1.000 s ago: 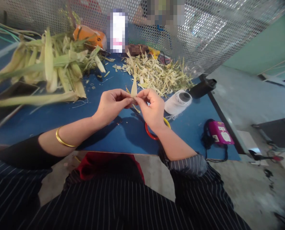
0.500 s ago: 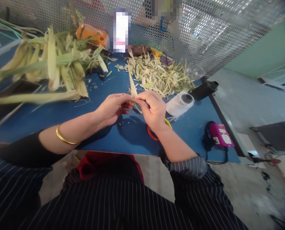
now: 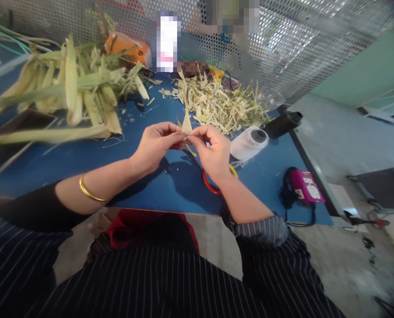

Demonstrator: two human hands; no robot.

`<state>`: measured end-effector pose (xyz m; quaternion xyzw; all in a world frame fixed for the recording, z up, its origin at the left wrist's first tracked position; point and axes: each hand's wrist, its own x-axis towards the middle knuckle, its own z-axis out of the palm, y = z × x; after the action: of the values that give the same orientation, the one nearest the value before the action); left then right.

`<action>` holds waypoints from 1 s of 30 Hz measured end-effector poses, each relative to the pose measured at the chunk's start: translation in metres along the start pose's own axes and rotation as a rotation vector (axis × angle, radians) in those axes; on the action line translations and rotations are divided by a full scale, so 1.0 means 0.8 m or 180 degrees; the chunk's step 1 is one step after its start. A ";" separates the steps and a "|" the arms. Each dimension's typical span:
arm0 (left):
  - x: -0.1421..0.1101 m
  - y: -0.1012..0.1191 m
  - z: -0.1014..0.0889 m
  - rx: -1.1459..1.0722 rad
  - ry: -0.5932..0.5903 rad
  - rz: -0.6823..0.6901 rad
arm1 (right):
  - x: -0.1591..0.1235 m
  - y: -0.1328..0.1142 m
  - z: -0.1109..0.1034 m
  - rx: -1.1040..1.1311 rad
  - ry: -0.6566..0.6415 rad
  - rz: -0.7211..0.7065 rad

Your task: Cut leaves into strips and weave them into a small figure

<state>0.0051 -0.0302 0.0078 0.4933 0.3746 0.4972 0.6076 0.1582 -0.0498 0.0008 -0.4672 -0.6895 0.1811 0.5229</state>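
Between my two hands is a pale, pointed strip of corn husk [image 3: 187, 123], its narrow tip pointing away from me. My left hand [image 3: 157, 145] pinches its lower edge between thumb and fingers, and my right hand [image 3: 213, 150] pinches the same spot from the other side, the fingertips almost meeting. Thin ends of husk hang below the fingers. Under my right wrist lie scissors [image 3: 210, 185] with red and yellow handles, their blades mostly hidden. Just right of that hand, a cone of white thread [image 3: 245, 148] lies tilted, with loose thread at its base.
Whole corn husks [image 3: 73, 84] are heaped at the left over a dark tablet-like panel [image 3: 14, 137]. Shredded husk [image 3: 223, 104] is piled behind my hands. A black cylinder [image 3: 285, 125] and a magenta box [image 3: 305, 186] with a cord stand near the table's right edge. Perforated metal mesh [image 3: 283, 48] closes off the back.
Half a second ago my left fingers were loosened and partly spread beside the husk; now they pinch it again. The husk strip has turned more upright. My right hand has kept its pinch.
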 end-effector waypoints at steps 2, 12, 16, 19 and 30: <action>0.000 0.000 0.001 0.0072 0.0030 0.0034 | 0.000 -0.002 0.000 0.0053 0.0018 0.0054; -0.003 0.003 0.005 0.0212 0.0064 0.0045 | 0.000 0.005 0.003 0.0252 0.0062 0.0214; -0.003 0.004 0.004 0.0309 0.0064 -0.0046 | 0.000 0.007 0.002 0.0176 0.0071 0.0152; 0.000 0.002 0.001 0.0209 0.0042 -0.0190 | 0.001 0.004 0.002 0.0194 -0.0006 0.0094; 0.001 0.004 0.000 0.0003 -0.0077 -0.0369 | 0.002 0.008 0.000 0.0086 -0.0038 0.0097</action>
<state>0.0043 -0.0297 0.0106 0.4770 0.3954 0.4550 0.6396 0.1613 -0.0455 -0.0027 -0.4695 -0.6829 0.2011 0.5223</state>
